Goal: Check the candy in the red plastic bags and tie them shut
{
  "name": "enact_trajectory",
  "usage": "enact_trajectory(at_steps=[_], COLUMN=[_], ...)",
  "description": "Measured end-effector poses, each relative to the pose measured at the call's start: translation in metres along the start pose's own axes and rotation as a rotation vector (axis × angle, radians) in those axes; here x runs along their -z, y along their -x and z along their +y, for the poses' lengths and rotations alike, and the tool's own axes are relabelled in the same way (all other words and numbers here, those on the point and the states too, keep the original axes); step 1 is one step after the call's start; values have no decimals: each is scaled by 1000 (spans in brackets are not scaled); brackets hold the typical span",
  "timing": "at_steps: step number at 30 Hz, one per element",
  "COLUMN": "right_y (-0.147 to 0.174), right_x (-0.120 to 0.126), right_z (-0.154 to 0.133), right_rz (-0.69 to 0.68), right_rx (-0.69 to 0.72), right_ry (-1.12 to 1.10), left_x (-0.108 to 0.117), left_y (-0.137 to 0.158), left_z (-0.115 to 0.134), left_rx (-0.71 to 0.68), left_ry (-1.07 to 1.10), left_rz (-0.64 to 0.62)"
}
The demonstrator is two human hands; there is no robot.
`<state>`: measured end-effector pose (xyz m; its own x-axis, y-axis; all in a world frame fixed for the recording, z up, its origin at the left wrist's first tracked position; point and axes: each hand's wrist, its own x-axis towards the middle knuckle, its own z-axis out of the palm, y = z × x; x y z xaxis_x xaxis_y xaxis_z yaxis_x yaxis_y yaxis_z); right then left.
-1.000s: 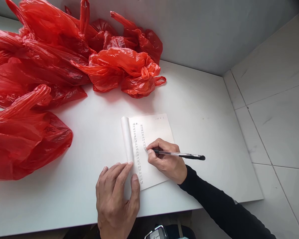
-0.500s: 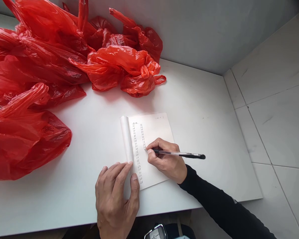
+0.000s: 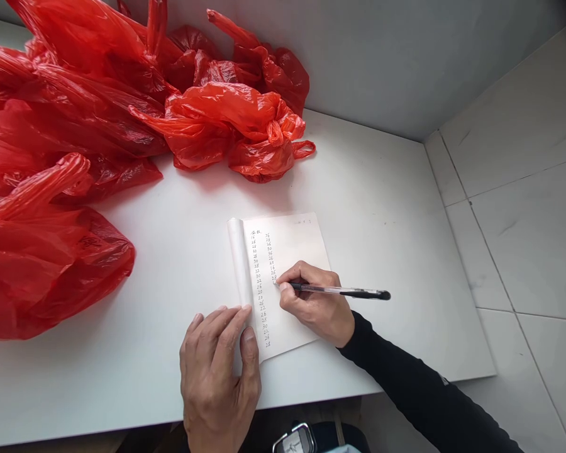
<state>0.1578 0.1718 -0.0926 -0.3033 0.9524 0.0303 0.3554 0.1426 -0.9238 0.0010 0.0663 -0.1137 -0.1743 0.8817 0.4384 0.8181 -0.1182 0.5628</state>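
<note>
A small notepad (image 3: pixel 297 242) lies on the white table, its turned pages rolled back along the left edge. Two columns of handwritten two-digit numbers run down the page. My right hand (image 3: pixel 314 299) pinches a black-and-clear pen (image 3: pixel 344 291), its tip on the paper just below the last number of the second column. The heel of that hand rests on the page. My left hand (image 3: pixel 221 371) lies with fingers stretched out at the pad's lower left, fingertips touching the rolled pages and the thumb beside the edge.
Several knotted red plastic bags (image 3: pixel 236 126) stand along the back and left of the white table (image 3: pixel 382 207); what they hold is hidden. A grey panel (image 3: pixel 368 63) rises behind. Pale floor tiles (image 3: pixel 532 207) show at right, and a watch-like device (image 3: pixel 295 440) at the bottom edge.
A small new pen stroke seems to show under the last number of the second column. My left thumb has shifted slightly left, off the pad's corner. The right hand stays nearly in place.
</note>
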Motion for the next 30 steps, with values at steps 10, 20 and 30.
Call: enact_trajectory(at_steps=[10, 20, 30], right_y=[-1, 0, 0], right_x=[0, 2, 1], right_z=[0, -2, -2], right_rz=[-7, -2, 25], right_rx=[-4, -29, -28], right_ry=[-4, -37, -37], left_x=[0, 0, 0], left_y=[-2, -2, -1], left_z=[1, 0, 0], left_rx=[-9, 7, 0], left_ry=[-2, 1, 5], left_rz=[-6, 0, 2])
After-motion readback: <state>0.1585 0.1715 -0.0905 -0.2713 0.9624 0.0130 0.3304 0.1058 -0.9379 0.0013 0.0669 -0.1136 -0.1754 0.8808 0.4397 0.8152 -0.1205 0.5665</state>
